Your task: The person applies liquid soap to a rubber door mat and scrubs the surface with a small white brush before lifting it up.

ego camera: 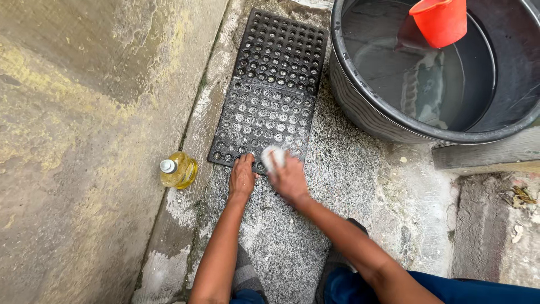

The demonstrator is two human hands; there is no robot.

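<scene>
Knees in blue trousers [394,290] crouch over wet speckled concrete. Black plastic mat of round holes [267,93] lies flat; left hand [242,179] pins its near edge, fingers flat, right hand [288,177] grips a whitish sudsy scrubber [274,156]. Risk: scrubbing may skid the soapy mat, or an elbow tip the yellow-liquid clear bottle [179,170].

The tray [270,90] is black, patterned with even rows of round cells, many glinting pale with wet. The scrubber [274,157] is whitish. The bottle [180,170] is clear yellow with a white cap. The tub [360,107] is dark grey, the scoop [440,21] orange-red, and the floor [337,169] speckled grey.
</scene>
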